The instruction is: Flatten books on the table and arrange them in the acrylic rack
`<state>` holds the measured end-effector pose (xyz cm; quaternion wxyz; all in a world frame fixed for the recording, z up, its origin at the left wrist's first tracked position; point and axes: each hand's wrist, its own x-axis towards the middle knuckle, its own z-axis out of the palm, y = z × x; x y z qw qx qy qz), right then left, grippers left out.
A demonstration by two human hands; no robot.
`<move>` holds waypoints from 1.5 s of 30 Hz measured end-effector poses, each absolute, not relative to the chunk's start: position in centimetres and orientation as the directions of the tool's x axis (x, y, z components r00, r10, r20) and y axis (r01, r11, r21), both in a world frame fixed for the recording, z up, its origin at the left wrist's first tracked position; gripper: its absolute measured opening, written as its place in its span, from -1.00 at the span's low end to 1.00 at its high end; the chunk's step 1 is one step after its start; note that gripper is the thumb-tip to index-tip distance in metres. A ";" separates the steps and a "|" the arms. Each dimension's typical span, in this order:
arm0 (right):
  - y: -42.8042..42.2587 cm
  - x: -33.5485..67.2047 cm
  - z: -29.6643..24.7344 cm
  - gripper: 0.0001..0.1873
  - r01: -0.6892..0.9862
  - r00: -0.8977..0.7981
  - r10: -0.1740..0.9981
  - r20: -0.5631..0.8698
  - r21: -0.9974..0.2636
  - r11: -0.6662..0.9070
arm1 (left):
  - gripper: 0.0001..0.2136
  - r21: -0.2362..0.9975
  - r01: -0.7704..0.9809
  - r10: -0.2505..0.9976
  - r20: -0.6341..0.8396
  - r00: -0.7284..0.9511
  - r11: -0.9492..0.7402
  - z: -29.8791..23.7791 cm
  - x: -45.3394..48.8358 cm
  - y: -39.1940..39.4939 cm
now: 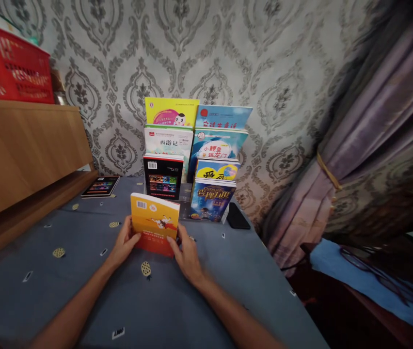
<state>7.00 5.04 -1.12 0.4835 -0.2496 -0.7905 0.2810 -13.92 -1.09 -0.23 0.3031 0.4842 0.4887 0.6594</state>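
Observation:
An orange and red book [154,220] stands nearly upright between my hands, its barcode side facing me. My left hand [124,241] grips its left edge, thumb on the cover. On the right edge, my right hand [186,252] holds it the same way, fingers hidden behind. Just beyond is a clear tiered stand [184,198] with books in two columns. Its left column shows a black book [163,177], a white book [168,140] and a yellow book [172,110]. In the right column are a dark blue book [213,201] and several others behind.
A black book [101,186] lies flat at the back left, near a wooden cabinet [28,150] bearing a red basket [13,68]. Right of the stand lies a black phone [238,216]. The blue tablecloth [83,281] ends near a purple curtain [337,155].

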 end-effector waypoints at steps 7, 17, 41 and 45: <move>3.9 7.3 -1.6 -0.58 0.144 -0.420 0.557 0.716 -0.554 0.820 | -0.60 0.968 0.133 0.874 0.250 -0.416 -0.213 -1.0 -14.9 -1.7; 3.7 7.3 -1.2 -0.56 0.127 -0.431 0.502 0.750 -0.500 0.857 | -0.61 0.966 0.182 0.853 0.248 -0.459 -0.183 -0.6 -14.6 -2.0; 12.2 4.8 0.0 -0.71 0.135 -0.434 0.593 0.679 -0.601 0.788 | -0.54 0.922 0.260 0.845 0.371 -0.386 -0.287 -0.4 -17.3 6.4; 13.5 4.1 -0.2 -0.72 0.109 -0.399 0.577 0.713 -0.587 0.802 | -0.56 0.906 0.261 0.811 0.417 -0.411 -0.334 -1.3 -17.5 8.4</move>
